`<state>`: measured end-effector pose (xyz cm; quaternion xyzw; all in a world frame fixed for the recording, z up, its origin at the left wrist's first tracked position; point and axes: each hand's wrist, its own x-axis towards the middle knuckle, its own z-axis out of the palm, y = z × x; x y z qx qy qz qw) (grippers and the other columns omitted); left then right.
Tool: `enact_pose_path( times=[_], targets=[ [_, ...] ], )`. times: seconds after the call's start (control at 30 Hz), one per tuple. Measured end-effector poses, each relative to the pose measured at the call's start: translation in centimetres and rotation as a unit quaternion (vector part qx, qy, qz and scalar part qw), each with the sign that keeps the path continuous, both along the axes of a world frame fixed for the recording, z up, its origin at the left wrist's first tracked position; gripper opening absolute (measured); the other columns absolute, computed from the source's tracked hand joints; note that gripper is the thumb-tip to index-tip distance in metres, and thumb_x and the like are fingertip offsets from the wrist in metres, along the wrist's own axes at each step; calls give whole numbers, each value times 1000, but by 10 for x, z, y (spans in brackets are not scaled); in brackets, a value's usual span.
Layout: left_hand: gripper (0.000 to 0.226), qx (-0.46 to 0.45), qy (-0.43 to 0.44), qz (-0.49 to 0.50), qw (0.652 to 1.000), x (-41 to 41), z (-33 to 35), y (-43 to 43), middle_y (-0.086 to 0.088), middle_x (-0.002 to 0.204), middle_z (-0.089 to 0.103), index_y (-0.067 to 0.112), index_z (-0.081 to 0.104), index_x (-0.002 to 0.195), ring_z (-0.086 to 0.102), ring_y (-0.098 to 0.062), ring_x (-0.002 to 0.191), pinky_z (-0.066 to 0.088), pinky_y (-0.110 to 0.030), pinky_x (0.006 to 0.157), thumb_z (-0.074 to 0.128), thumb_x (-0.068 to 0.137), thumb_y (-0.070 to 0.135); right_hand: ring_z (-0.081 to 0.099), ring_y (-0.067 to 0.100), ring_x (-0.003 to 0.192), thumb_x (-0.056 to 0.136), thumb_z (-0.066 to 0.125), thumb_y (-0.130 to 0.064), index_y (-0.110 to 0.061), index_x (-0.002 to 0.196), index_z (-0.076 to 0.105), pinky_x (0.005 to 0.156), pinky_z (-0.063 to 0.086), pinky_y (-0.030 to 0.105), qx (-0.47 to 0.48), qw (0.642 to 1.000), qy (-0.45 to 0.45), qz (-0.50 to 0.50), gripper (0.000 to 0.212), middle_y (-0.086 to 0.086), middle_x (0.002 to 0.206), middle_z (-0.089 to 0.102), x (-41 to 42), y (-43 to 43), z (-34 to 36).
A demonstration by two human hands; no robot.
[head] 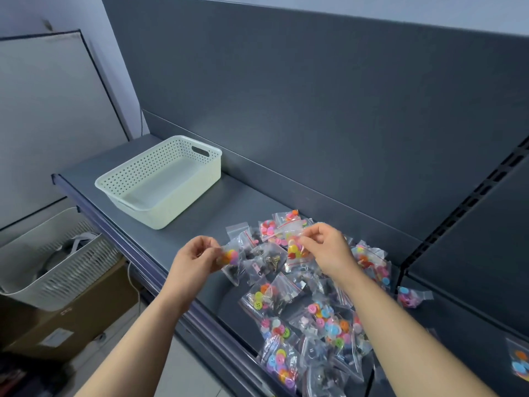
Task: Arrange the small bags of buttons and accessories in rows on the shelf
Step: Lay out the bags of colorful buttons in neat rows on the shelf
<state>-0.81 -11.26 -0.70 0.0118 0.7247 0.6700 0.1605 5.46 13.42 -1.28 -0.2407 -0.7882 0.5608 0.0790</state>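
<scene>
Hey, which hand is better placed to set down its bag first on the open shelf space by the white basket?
Probably the left hand. Its bag hangs nearest the bare shelf beside the basket. The right hand holds its bag above the pile.

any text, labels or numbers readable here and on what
None can be read.
White sticker on the brown cardboard box: print too blurred.
Faint red marks on the box top: illegible.
Clear zip bags of coloured buttons: no visible print.
White perforated plastic basket: no label.

body: two bare forearms | left grip | right grip | no sleeves
</scene>
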Motion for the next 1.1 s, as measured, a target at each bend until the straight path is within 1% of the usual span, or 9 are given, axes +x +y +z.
enact_pose_path(
  times=[0.07,0.13,0.23,0.37,0.47,0.6,0.77,0.97,1.1],
  targets=[
    [19,-18,6,-8,1000,3,2,2,-6,66,60,10,54,80,56,-23,60,51,-32,69,44,93,2,64,20,72,87,64,-7,-15,84,60,72,58,41,-28,1000,-2,13,10,6,80,71,-3,-3,-2],
    [18,-109,47,-52,992,9,-3,6,-1,63,53,13,59,78,47,-20,61,43,-30,63,49,94,14,61,17,65,91,55,-2,-13,86,58,63,57,34,-51,998,-6,20,13,5,75,68,-3,-6,-2],
    [28,-286,107,-169,937,18,-13,12,12,55,49,22,67,75,45,-5,52,36,-21,52,75,73,49,53,12,60,93,48,0,-12,90,58,58,50,25,-4,999,-21,30,16,-1,69,61,1,-6,-3],
    [23,-410,138,-243,868,24,-20,25,11,58,52,25,66,72,46,-3,52,36,-22,51,76,72,46,51,12,61,95,45,-1,-15,94,57,62,46,25,4,999,-17,44,18,-1,73,61,10,-5,-5],
    [15,-383,147,-235,881,20,-22,26,10,62,61,25,67,71,52,-4,55,42,-22,54,74,77,37,62,10,66,94,48,0,-14,102,56,67,56,29,-42,998,-3,55,18,7,82,63,19,-4,-3],
    [18,-261,116,-175,942,14,-19,18,11,59,60,21,63,69,49,0,51,43,-20,58,70,84,28,64,15,61,92,51,5,-13,103,57,57,53,24,-104,993,18,49,22,11,79,66,33,-7,0],
    [7,-151,87,-110,979,14,-12,23,-3,67,66,12,53,82,59,-14,58,47,-33,65,56,88,10,61,9,61,93,50,1,-10,100,61,58,53,23,-88,995,0,43,17,5,81,69,42,-13,4],
    [21,-51,13,-174,983,26,6,49,10,64,61,17,66,98,55,-2,54,41,-14,52,73,83,29,63,14,60,93,51,3,-6,101,60,55,54,27,-112,991,28,65,15,8,78,69,47,-19,12],
    [25,-71,12,-227,971,25,3,60,-9,67,54,5,67,80,43,-17,58,36,-19,49,75,80,29,66,22,66,95,50,-1,-11,99,62,63,56,33,-100,992,30,78,16,7,78,71,52,-20,13]
  ],
)
